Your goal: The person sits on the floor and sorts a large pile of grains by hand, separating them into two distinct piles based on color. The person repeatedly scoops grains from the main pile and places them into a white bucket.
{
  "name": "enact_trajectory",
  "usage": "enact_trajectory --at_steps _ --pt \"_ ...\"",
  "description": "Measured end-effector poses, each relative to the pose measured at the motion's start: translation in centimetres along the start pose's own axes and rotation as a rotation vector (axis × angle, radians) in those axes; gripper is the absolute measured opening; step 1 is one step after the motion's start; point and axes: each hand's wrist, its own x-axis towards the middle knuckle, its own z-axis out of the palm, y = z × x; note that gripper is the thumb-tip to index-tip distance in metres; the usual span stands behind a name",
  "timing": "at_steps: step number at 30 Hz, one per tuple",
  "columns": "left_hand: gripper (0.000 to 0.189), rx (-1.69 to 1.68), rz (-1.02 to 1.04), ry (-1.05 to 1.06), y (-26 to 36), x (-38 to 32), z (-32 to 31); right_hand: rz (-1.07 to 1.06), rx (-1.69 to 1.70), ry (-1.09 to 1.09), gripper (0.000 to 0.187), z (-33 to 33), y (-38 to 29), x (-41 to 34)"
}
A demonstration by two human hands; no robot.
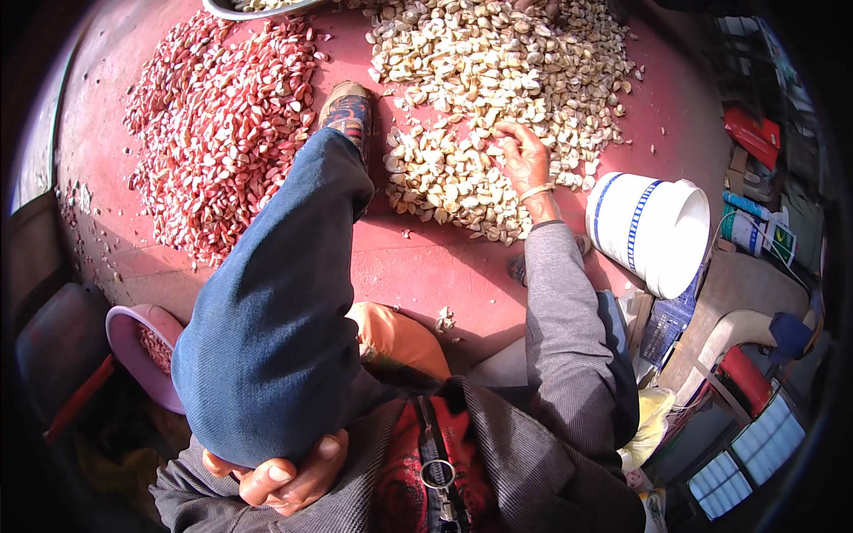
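My right hand (525,158) reaches over a pile of pale, clove-shaped pieces (460,176), perhaps garlic cloves. Its fingers point left, loosely bent and apart at the pile's surface, and nothing shows in them. A light band circles that wrist. Low in the view, my left hand (286,474) curls its fingers around my raised left knee (253,426), in blue trousers. My left shoe (348,110) stands between the pale pile and a heap of pinkish-red pieces (233,126) of similar shape.
A white bucket (626,220) lies tipped on its side at the right. To the left stands a pink basin (143,320) with reddish pieces inside. A metal basin (266,12) is cut off at the top. Boxes and bags crowd the right edge of the red floor (413,273).
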Motion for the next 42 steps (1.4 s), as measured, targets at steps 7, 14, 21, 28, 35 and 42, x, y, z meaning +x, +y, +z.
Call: enact_trajectory --at_steps 7,14,21,28,35,42 --pt "0.014 -0.016 -0.044 -0.018 -0.6 -0.1 0.3 -0.017 -0.416 -0.245 0.027 8.2 0.6 -0.5" --pt "0.013 -0.021 -0.072 -0.003 -0.8 -0.2 0.0 -0.032 -0.352 -0.103 0.023 8.5 2.4 -1.9" --pt "0.011 -0.027 -0.091 0.008 -0.7 -0.2 -0.2 0.058 -0.389 -0.082 0.024 6.7 1.7 -2.8" --pt "0.01 -0.032 -0.08 -0.008 -0.8 0.0 -0.5 -0.14 -0.473 -0.353 0.022 6.5 0.3 -1.6" --pt "0.009 -0.033 -0.069 -0.009 -0.7 0.4 -0.5 -0.128 -0.405 -0.402 0.019 5.9 0.9 -0.9" --pt "0.008 -0.028 -0.058 -0.024 -0.8 0.7 -0.3 -0.191 -0.501 -0.355 0.015 6.3 1.1 -1.2"
